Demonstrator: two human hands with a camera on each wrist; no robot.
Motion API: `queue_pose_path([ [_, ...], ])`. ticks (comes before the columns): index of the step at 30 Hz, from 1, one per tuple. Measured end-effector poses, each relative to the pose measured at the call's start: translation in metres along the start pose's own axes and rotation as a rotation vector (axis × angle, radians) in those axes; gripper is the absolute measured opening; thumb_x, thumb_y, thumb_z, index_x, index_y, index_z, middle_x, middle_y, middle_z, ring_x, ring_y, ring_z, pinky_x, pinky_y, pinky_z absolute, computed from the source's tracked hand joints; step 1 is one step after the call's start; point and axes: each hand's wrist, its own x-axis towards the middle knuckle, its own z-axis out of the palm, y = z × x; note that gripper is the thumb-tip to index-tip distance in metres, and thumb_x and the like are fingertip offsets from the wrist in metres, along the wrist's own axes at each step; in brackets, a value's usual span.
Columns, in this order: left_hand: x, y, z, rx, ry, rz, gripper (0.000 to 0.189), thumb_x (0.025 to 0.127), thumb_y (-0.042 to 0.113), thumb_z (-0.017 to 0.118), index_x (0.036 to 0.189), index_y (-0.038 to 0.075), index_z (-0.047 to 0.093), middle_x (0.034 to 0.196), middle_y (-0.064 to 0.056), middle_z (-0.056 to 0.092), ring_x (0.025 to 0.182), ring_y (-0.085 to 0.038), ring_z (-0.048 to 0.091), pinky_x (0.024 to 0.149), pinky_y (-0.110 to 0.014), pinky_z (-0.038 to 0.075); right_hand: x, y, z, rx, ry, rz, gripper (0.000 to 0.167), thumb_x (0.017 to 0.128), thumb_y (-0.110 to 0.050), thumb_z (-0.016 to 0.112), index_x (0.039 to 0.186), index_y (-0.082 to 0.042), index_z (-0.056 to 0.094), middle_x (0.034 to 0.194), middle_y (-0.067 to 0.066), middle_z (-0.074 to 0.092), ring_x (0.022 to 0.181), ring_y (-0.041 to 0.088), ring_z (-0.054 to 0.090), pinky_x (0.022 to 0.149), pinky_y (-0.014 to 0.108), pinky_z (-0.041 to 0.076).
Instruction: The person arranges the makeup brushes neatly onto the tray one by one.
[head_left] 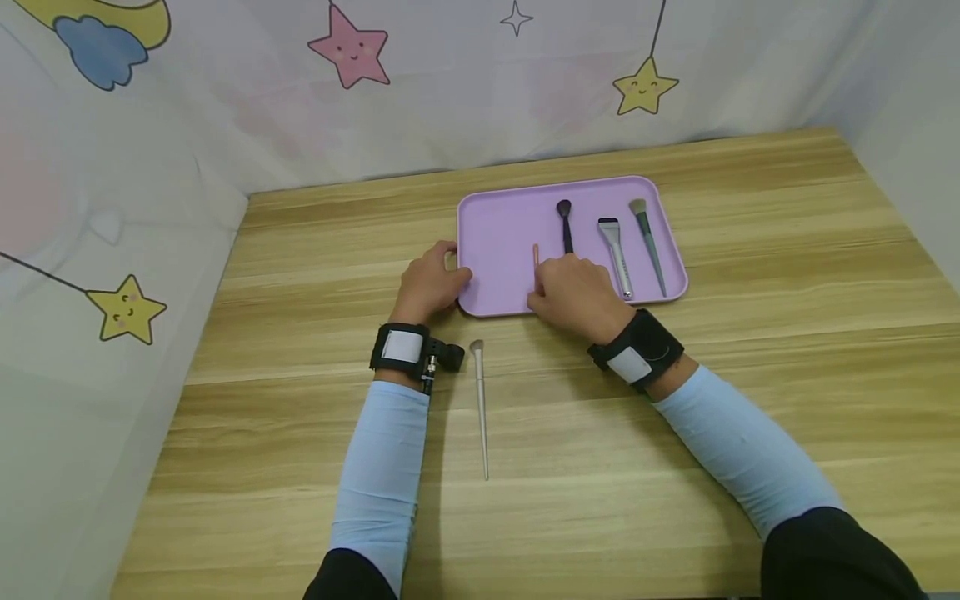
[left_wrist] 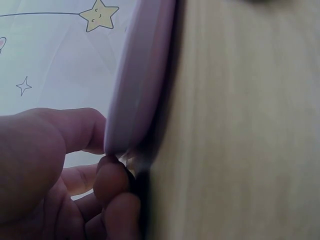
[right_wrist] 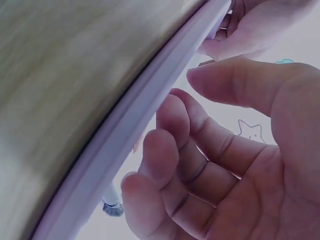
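My left hand (head_left: 429, 285) grips the left edge of a lilac tray (head_left: 495, 218), its thumb over the rim and fingertips under it in the left wrist view. Over the tray's front edge is my right hand (head_left: 581, 292), its fingers bent. In the right wrist view its thumb and fingertips stand apart with nothing seen between them. A thin copper-coloured stick (head_left: 536, 254) shows just past that hand, the rest hidden. Also in the tray lie a black makeup brush (head_left: 565, 225), partly covered by the hand, a flat silver brush (head_left: 615, 254) and a green-handled brush (head_left: 648, 246).
A slender pale makeup brush (head_left: 482, 408) lies on the wooden table (head_left: 300, 450) in front of the tray, between my forearms. Behind the table hangs a white curtain (head_left: 450, 117) printed with stars. A small camera (head_left: 450, 357) juts from the left wristband.
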Motion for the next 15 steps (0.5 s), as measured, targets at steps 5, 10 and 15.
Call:
queue_pose_path([
  [5, 0.0, 0.0, -0.001, 0.024, 0.001, 0.017, 0.059, 0.093, 0.03, 0.057, 0.149, 0.012, 0.047, 0.138, -0.016, 0.057, 0.11, -0.031, 0.055, 0.094, -0.044, 0.044, -0.002, -0.003, -0.003, 0.009, -0.008, -0.004, 0.017, 0.088, -0.017, 0.066, 0.073, -0.009, 0.07, 0.069, 0.003, 0.063, 0.062, 0.021, 0.058, 0.048, 0.039, 0.046],
  [10, -0.001, 0.001, -0.002, 0.026, 0.004, 0.021, 0.059, 0.093, 0.03, 0.057, 0.149, 0.012, 0.048, 0.141, -0.015, 0.055, 0.115, -0.033, 0.052, 0.098, -0.046, 0.043, -0.005, -0.007, -0.005, 0.011, -0.03, -0.007, 0.016, 0.088, -0.018, 0.067, 0.074, -0.01, 0.07, 0.07, 0.002, 0.063, 0.064, 0.021, 0.059, 0.05, 0.04, 0.047],
  [15, -0.001, 0.001, -0.002, 0.019, 0.008, 0.022, 0.059, 0.093, 0.029, 0.058, 0.148, 0.011, 0.048, 0.14, -0.016, 0.055, 0.113, -0.033, 0.053, 0.095, -0.045, 0.043, -0.008, -0.012, -0.006, 0.006, -0.072, -0.002, 0.018, 0.088, -0.023, 0.069, 0.073, -0.012, 0.069, 0.071, 0.002, 0.064, 0.065, 0.021, 0.06, 0.051, 0.042, 0.048],
])
